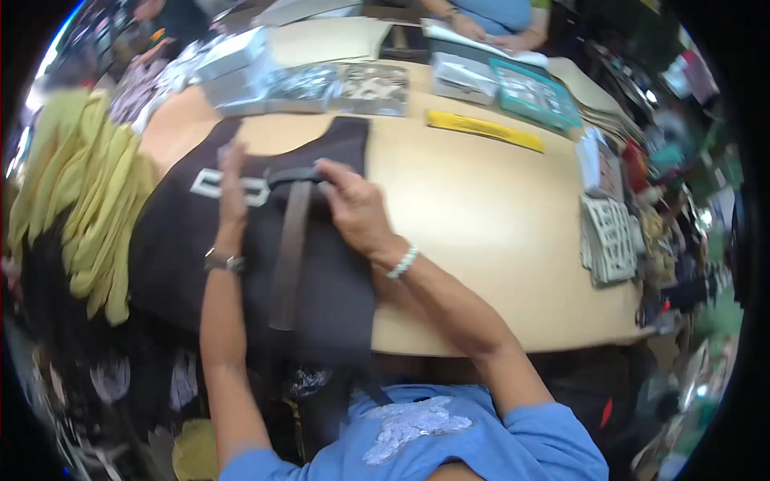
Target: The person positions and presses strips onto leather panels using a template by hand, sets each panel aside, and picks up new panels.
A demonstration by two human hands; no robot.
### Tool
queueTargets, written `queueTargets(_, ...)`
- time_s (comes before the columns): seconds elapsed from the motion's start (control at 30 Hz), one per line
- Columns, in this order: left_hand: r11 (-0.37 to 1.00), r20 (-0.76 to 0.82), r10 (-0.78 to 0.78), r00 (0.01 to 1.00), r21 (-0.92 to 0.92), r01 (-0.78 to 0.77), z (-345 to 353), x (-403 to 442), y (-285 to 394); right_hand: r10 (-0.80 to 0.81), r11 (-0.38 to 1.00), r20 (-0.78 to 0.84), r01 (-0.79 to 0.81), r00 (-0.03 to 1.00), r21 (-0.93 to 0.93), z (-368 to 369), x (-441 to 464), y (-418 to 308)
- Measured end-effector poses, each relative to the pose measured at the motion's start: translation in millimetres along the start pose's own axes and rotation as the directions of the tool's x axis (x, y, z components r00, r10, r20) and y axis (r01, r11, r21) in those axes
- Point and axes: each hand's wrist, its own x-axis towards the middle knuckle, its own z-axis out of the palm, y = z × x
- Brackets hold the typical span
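A dark garment panel [321, 264] with a curved top edge lies on the table and hangs over its front edge. On it is a white rectangular outline [206, 183], like a frame, partly covered by my left hand [233, 188]. That hand is on edge over the panel, blurred, its fingers stretched upward. My right hand [357, 204] pinches the end of a short dark strip [293, 176] between thumb and fingers, just right of the outline. Below the strip, a long grey-brown band [289, 264] runs down the panel; whether the two are joined I cannot tell.
Yellow-green fabric pieces [96, 192] hang at the left. A yellow ruler [485, 131], a teal tray [533, 92] and packets [375, 88] line the back of the table [497, 240]. Stacked printed pieces [608, 236] sit right. Another person's hands [489, 36] work opposite.
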Motion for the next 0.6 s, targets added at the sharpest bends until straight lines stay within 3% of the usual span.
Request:
queueTargets(0.03, 0.977, -0.069, -0.087, 0.994, -0.201, 0.072, 5, 0, 6, -0.062, 0.975, 0.058, 0.073, 0.996, -0.208, 4, -3, 19)
queueTargets(0.07, 0.908, -0.110, -0.200, 0.974, -0.393, 0.143, 10, -2, 15, -0.030, 0.955, 0.107, 0.060, 0.994, -0.291, 4, -7, 29)
queueTargets(0.1, 0.915, -0.013, -0.268, 0.963, -0.317, 0.250, 7, -3, 36, 0.002, 0.929, 0.155, 0.055, 0.988, -0.365, -1, -8, 35)
queueTargets(0.13, 0.930, -0.023, -0.219, 0.975, -0.307, 0.202, 9, -1, 24, -0.091, 0.898, 0.057, 0.107, 0.994, -0.427, -12, -9, 38)
queueTargets(0.2, 0.981, 0.038, -0.176, 0.984, -0.075, 0.178, 19, -5, 38, 0.113, 0.967, -0.151, -0.143, 0.982, -0.211, -44, -9, 65)
queueTargets(0.27, 0.975, 0.115, -0.088, 0.990, 0.213, 0.062, 20, -7, 28, 0.065, 0.965, -0.335, -0.145, 0.940, -0.217, -98, -6, 125)
queueTargets(0.3, 0.938, 0.157, -0.049, 0.986, 0.347, -0.009, 20, -7, 23, 0.311, 0.930, -0.476, -0.366, 0.823, -0.023, -138, -1, 109)
queueTargets(0.33, 0.879, 0.202, -0.015, 0.979, 0.470, -0.083, 20, -6, 21, 0.357, 0.912, -0.601, -0.405, 0.715, 0.060, -180, 3, 126)
queueTargets(0.37, 0.877, 0.203, -0.017, 0.979, 0.474, -0.083, 21, -7, 20, 0.388, 0.867, -0.700, -0.494, 0.599, 0.058, -223, 2, 148)
queueTargets(0.4, 0.874, 0.201, -0.019, 0.979, 0.480, -0.082, 21, -6, 20, 0.420, 0.888, -0.703, -0.418, 0.574, 0.190, -267, 1, 149)
queueTargets(0.47, 0.857, 0.217, 0.011, 0.976, 0.501, -0.121, 19, -5, 15, 0.664, 0.744, -0.644, -0.417, 0.379, 0.522, -333, 12, 137)
queueTargets(0.57, 0.782, 0.244, 0.002, 0.970, 0.604, -0.153, 19, -7, 17, 0.764, 0.641, -0.477, -0.421, 0.434, 0.642, -396, 1, 137)
queueTargets(0.6, 0.756, 0.244, -0.013, 0.970, 0.637, -0.151, 20, -8, 19, 0.792, 0.608, -0.472, -0.429, 0.387, 0.668, -396, -1, 125)
